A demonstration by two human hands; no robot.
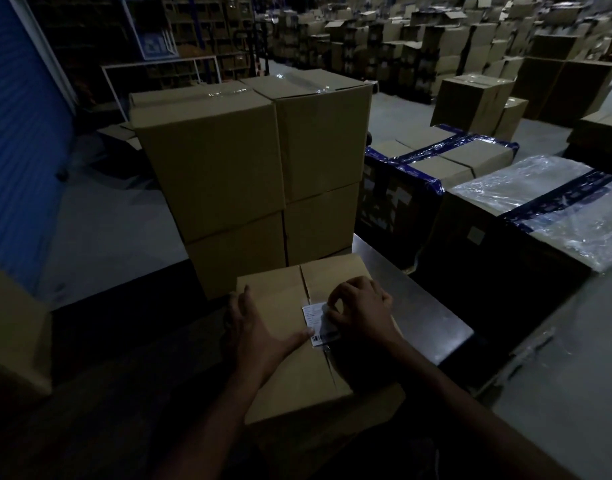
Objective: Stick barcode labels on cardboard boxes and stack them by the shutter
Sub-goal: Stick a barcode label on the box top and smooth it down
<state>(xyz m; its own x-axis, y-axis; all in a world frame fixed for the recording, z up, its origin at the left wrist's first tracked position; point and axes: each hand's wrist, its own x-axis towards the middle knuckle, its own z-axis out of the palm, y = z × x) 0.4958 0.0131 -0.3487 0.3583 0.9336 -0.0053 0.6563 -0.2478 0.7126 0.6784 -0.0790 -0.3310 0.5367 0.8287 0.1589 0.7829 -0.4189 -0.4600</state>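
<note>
A cardboard box is seen at 6 o'clock in the view, its top seam running from 12 to 6. A barcode label lies across that seam, its long axis along the seam. The right hand rests on the label's 3 o'clock edge, fingers curled and pressing it down. The left hand is spread flat on the box top at 9 o'clock of the label, its thumb reaching the label's lower corner. The right hand is judged nearer for smoothing. A stack of boxes stands at 12 o'clock, the blue shutter at 10 o'clock.
</note>
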